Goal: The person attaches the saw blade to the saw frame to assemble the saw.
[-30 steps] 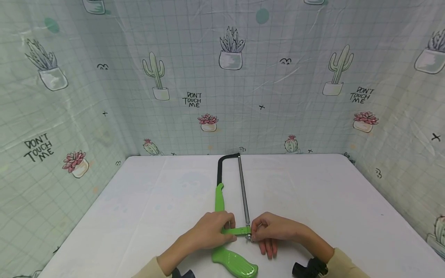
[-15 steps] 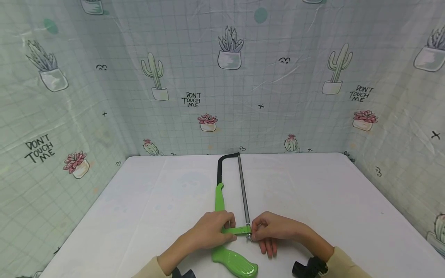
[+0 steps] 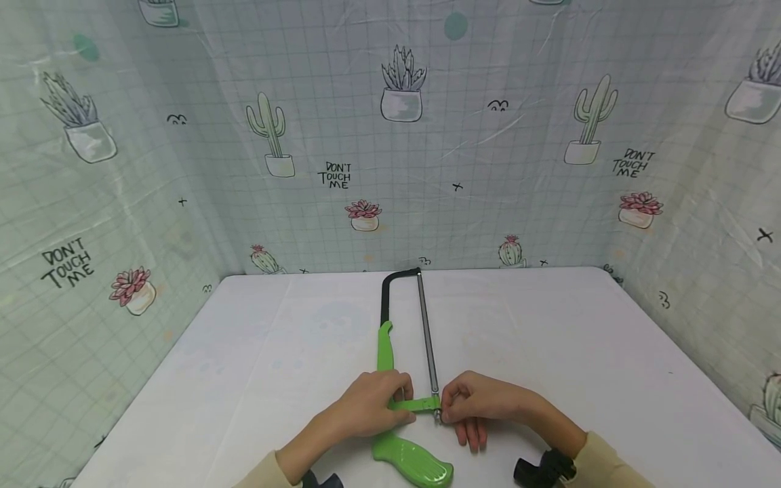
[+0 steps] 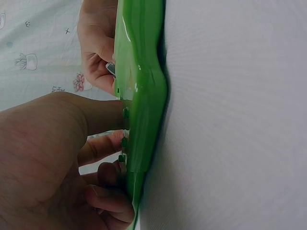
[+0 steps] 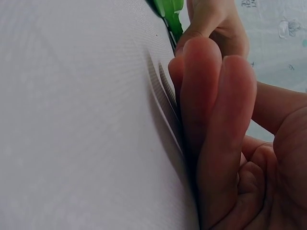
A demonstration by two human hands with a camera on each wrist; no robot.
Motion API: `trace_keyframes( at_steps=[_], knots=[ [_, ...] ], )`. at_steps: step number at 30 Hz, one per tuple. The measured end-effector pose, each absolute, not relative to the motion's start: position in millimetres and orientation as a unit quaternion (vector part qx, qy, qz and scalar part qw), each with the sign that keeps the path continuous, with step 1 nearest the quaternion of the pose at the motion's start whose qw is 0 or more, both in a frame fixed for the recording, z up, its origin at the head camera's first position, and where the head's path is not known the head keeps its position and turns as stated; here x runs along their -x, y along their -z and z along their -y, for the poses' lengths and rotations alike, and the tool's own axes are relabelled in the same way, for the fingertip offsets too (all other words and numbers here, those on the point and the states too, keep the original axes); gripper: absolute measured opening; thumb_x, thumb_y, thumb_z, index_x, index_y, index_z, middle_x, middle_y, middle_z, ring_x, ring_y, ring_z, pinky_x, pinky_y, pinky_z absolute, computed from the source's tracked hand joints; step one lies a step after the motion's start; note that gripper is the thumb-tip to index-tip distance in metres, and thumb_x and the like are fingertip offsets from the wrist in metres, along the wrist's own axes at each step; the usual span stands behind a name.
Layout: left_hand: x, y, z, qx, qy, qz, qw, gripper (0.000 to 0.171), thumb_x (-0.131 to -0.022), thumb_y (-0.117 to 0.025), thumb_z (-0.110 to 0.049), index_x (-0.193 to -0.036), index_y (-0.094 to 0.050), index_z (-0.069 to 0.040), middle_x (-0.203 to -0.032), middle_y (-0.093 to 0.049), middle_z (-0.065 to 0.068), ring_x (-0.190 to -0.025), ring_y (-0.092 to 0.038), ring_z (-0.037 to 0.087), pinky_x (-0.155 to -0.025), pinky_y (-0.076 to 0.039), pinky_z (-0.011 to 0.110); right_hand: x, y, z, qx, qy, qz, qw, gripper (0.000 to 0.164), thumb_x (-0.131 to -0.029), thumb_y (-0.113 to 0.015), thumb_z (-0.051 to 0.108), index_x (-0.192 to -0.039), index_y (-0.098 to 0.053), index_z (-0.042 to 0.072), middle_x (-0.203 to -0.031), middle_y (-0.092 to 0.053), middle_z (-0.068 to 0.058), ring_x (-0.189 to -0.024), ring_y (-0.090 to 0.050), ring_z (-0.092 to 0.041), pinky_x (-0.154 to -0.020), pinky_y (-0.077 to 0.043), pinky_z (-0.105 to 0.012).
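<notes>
A hacksaw with a bright green handle (image 3: 415,463) and a black front frame (image 3: 386,298) lies flat on the white table. Its grey blade (image 3: 427,332) runs along the right side. My left hand (image 3: 371,405) grips the green frame near the short crossbar (image 3: 421,405), thumb and fingers on either side of that bar. At the bar's right end, my right hand (image 3: 478,400) pinches a small metal wing nut (image 3: 438,416) between thumb and index finger. In the left wrist view, a wing of the nut (image 4: 111,68) shows at the right fingertips. Two right-hand fingers (image 5: 230,105) extend low beside the tabletop.
The white table (image 3: 293,325) reaches back to a cactus-print curtain (image 3: 342,135) that hangs on three sides. Black wrist-worn devices sit under both forearms, the right one (image 3: 543,470) close to the tabletop.
The wing nut has turned a little at the right fingertips, its wings showing narrower now. Both hands and the hacksaw stay in place.
</notes>
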State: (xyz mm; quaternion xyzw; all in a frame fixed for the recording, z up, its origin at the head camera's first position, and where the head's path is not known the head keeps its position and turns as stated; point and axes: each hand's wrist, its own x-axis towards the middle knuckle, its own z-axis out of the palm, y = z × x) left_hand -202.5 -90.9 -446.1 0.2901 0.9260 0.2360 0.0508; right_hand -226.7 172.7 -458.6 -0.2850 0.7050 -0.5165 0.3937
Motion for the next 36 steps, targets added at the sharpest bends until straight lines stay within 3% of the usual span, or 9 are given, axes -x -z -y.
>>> trace_keyframes(
  at_steps=[6,18,36],
  knots=[
    [203.5,447.0,91.5,-0.292,-0.236,-0.926,0.049,0.022,-0.085,-0.081,-0.040,-0.095,-0.068,-0.025,-0.086,-0.063,-0.014,-0.073,-0.052,0.000,-0.067,-0.043,0.021,227.9,460.1,-173.1,0.290,0.516,-0.703,0.395,0.012,-0.097,-0.064,0.011,-0.099,-0.064,0.000,-0.069,-0.071,-0.015,-0.051,-0.068,-0.008,-0.046,-0.052,-0.022],
    [202.7,447.5,91.7,-0.305,-0.226,-0.925,0.033,0.022,-0.086,-0.079,-0.041,-0.094,-0.067,-0.024,-0.084,-0.061,-0.015,-0.073,-0.050,-0.002,-0.067,-0.041,0.021,225.6,458.7,-172.6,0.296,0.516,-0.701,0.393,0.013,-0.097,-0.065,0.013,-0.099,-0.064,0.000,-0.079,-0.060,-0.050,-0.050,-0.067,-0.007,-0.045,-0.051,-0.021],
    [202.7,450.3,92.6,-0.307,-0.219,-0.926,0.022,0.023,-0.086,-0.079,-0.043,-0.094,-0.066,-0.025,-0.082,-0.058,-0.017,-0.072,-0.049,-0.002,-0.068,-0.040,0.021,225.2,458.0,-172.0,0.298,0.515,-0.703,0.389,0.016,-0.099,-0.062,0.014,-0.099,-0.065,-0.003,-0.080,-0.059,-0.051,-0.050,-0.067,-0.007,-0.045,-0.051,-0.022]
  ],
)
